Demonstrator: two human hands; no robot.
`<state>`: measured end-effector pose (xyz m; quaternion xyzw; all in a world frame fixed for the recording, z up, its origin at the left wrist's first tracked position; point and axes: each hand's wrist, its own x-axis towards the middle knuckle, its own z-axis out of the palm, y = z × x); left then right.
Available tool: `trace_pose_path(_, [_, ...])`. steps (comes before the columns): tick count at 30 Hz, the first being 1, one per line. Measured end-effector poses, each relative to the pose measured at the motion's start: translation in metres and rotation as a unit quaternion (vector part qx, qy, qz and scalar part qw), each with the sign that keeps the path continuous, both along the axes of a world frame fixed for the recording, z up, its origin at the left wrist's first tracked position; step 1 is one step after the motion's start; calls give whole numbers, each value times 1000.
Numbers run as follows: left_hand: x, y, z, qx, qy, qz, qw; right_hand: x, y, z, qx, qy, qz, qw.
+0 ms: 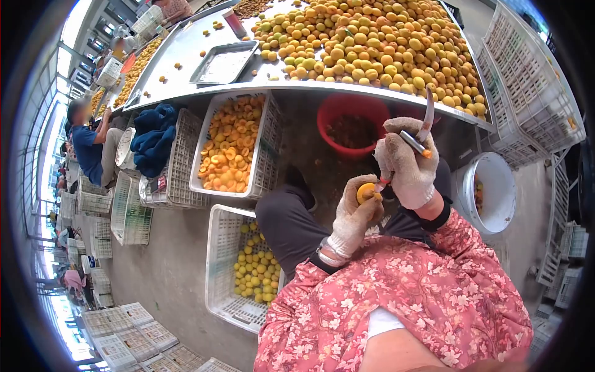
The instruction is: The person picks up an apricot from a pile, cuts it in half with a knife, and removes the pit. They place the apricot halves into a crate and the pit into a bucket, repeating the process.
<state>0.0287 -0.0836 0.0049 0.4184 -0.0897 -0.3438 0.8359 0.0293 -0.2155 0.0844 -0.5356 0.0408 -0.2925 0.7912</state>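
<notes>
My left hand [353,217], in a worn pale glove, holds a small orange-yellow apricot [365,193] between thumb and fingers above my lap. Just to its right, my right hand [409,161], gloved too, is closed round a curved knife [427,115] whose blade points up and away. A metal tube-like tool with an orange tip [415,143] lies across the same fingers. Below that hand, a small red-and-metal piece [382,184] reaches to the apricot; whether it belongs to the knife is unclear.
Ahead, a metal table [176,74] bears heaped apricots [372,37] and a tray [224,62]. Around me stand a red basin [352,127], a white bucket [489,192], a crate of halved fruit [228,146] and a crate of yellow-green fruit [257,266]. Another person [90,142] sits at left.
</notes>
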Motion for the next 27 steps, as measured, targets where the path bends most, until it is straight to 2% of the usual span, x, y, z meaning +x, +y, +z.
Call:
trace_pose_path(6, [-3,-3,4,40,-12,-1,999,-7,1,-16,-29,-16,-9,999])
trace_pose_path(8, [-5,-3,2,42,-13,-6,999,-6,1,-25,-181,-23,-84,980])
trace_pose_path(10, [-8,-5,3,43,-13,-10,999,-7,0,-30,-205,-15,-98,974])
trace_pose_path(12, [-12,-9,7,94,-28,7,995,-8,2,-26,-164,-14,-70,984])
trace_pose_path(13, [-14,-9,3,95,-28,9,995,-9,3,-24,-79,3,-48,996])
trace_pose_path(14, [-15,-7,-4,82,-31,5,996,-9,3,-25,-78,2,-45,996])
trace_pose_path(16, [-16,-3,-6,71,-33,3,997,-9,3,-25,-5,37,-9,999])
trace_pose_path(17, [-16,0,-4,83,-45,-19,995,-8,3,-24,-4,38,-8,999])
trace_pose_path(18, [-17,1,-2,94,-57,-42,993,-6,3,-21,44,45,-15,998])
trace_pose_path(19, [-18,0,-5,132,-103,-36,985,-3,3,-19,90,50,-20,994])
trace_pose_path(20, [-18,-3,-14,132,-107,-27,985,-3,1,-22,89,45,-11,995])
trace_pose_path(22, [-16,-5,-34,204,-309,10,929,-2,-5,-38,104,77,-17,991])
trace_pose_path(23, [-14,-3,-27,245,-345,2,906,1,-7,-46,133,84,-39,987])
trace_pose_path(27, [-11,-4,-25,231,-337,-29,912,-2,-17,-58,200,111,-23,973])
